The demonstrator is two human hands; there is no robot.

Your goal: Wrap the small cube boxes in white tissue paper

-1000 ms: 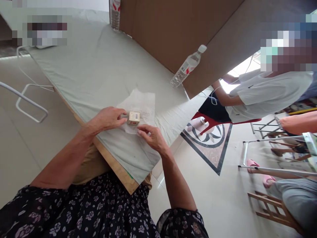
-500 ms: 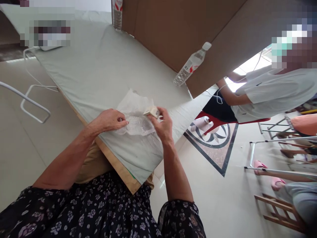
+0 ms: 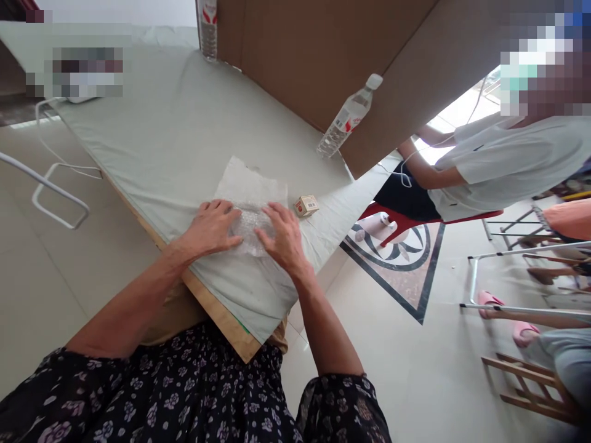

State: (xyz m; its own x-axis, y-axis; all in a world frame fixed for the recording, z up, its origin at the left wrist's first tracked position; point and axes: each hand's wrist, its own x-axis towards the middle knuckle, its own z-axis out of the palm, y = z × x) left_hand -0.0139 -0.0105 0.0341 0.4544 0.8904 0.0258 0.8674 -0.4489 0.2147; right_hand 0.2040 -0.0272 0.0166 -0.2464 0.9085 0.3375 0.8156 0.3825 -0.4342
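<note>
A sheet of clear bubble wrap (image 3: 252, 181) lies on the cloth-covered table (image 3: 152, 135) in front of me. My left hand (image 3: 215, 226) rests on its left side, fingers stretched out and apart. On its right side my right hand (image 3: 281, 234) lies with fingers spread, pressing the sheet flat. Just beyond the right fingertips, apart from them, a small cream-coloured box (image 3: 306, 205) with red and dark print sits on the cloth.
A clear plastic bottle (image 3: 351, 117) leans by a large brown cardboard panel (image 3: 314, 55); another bottle (image 3: 209, 31) stands farther back. A person in a white shirt (image 3: 498, 157) sits at right behind the panel. The table's wooden edge (image 3: 221, 314) runs close to my body.
My right hand has let go of the small box, which now sits on the table. Both hands have opened onto the bubble wrap, and the sheet lies flatter.
</note>
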